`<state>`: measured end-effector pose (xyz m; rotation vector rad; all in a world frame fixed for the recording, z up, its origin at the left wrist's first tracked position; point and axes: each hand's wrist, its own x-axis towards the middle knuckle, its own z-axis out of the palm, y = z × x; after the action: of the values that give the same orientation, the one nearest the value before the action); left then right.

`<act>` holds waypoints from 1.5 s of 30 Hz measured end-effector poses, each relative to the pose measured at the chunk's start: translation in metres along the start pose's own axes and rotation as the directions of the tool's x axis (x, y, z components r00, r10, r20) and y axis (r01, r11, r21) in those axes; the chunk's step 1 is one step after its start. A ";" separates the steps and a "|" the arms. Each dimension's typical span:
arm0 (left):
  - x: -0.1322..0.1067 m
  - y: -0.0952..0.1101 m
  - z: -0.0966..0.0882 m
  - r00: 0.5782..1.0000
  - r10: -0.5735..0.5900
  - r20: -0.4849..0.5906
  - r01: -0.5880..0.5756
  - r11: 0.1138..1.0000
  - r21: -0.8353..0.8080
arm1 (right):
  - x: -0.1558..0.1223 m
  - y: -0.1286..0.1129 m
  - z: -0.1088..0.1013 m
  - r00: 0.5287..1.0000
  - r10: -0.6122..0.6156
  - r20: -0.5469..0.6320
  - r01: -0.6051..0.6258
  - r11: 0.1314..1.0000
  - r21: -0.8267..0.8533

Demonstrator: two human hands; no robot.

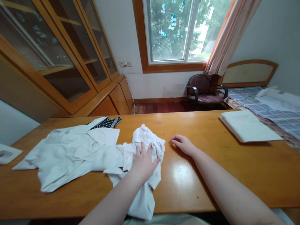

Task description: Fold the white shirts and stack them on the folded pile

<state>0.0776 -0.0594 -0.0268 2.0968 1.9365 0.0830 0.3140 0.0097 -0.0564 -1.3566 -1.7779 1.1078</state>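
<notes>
A crumpled white garment (145,187) lies on the wooden table (211,162) in front of me, part of it hanging over the near edge. My left hand (143,161) rests flat on top of it, fingers spread. My right hand (182,144) lies on the bare table just to the right of the garment, fingers loosely curled and holding nothing. To the left, a larger white shirt (70,153) is spread out, touching the crumpled piece.
A black-and-white striped cloth (107,122) pokes out behind the shirt. A folded white cloth (248,126) sits at the table's far right. Behind the table are a wooden glass-door cabinet (70,62), a dark red armchair (203,90) and a bed (269,103).
</notes>
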 end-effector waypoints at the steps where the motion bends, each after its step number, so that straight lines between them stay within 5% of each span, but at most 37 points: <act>1: 0.000 0.003 0.002 0.999 0.036 0.005 -0.036 0.999 -0.011 | -0.001 -0.001 0.000 0.999 -0.033 0.013 0.033 0.998 -0.054; 7: 0.020 0.024 0.003 0.975 0.208 0.078 -0.198 0.974 -0.110 | -0.003 -0.005 -0.004 0.981 -0.164 0.103 0.179 0.971 -0.159; 11: 0.044 0.024 0.007 0.941 0.337 -0.035 -0.336 0.919 -0.207 | -0.001 -0.001 -0.009 0.977 -0.205 0.060 0.212 0.968 -0.137; 15: 0.057 0.007 0.006 0.884 0.454 -0.107 -0.450 0.769 -0.455 | 0.000 0.000 -0.007 0.983 -0.180 -0.014 0.176 0.971 -0.163; 19: 0.062 -0.012 0.003 0.908 0.354 -0.222 -0.407 0.631 -0.660 | 0.001 -0.002 -0.005 0.975 -0.165 -0.150 0.136 0.973 -0.188; 23: 0.066 -0.019 -0.001 0.965 0.186 -0.187 -0.263 0.729 -0.631 | 0.001 -0.003 -0.008 0.918 -0.202 -0.343 0.124 0.964 -0.237; 29: 0.063 -0.013 -0.010 0.931 0.316 -0.185 -0.365 0.768 -0.527 | -0.002 -0.006 -0.009 0.905 -0.198 -0.377 0.179 0.980 -0.085; 35: 0.058 -0.013 -0.017 0.941 0.233 -0.247 -0.336 0.748 -0.572 | -0.008 -0.011 -0.011 0.801 -0.363 -0.476 0.350 0.929 -0.121; 37: 0.057 -0.014 -0.020 0.938 0.226 -0.263 -0.344 0.707 -0.618 | -0.012 -0.011 -0.011 0.813 -0.377 -0.444 0.391 0.918 -0.064; 42: 0.058 -0.017 -0.022 0.931 0.209 -0.300 -0.364 0.605 -0.709 | -0.018 -0.008 -0.009 0.966 -0.220 -0.134 0.236 0.964 0.125; 45: 0.057 -0.017 -0.024 0.903 0.275 -0.330 -0.430 0.601 -0.674 | -0.015 -0.007 -0.010 0.975 -0.131 -0.178 0.157 0.977 0.142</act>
<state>0.0613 0.0013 -0.0169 1.8659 1.1805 1.0185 0.3235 -0.0030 -0.0458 -1.1719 -1.6067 1.0006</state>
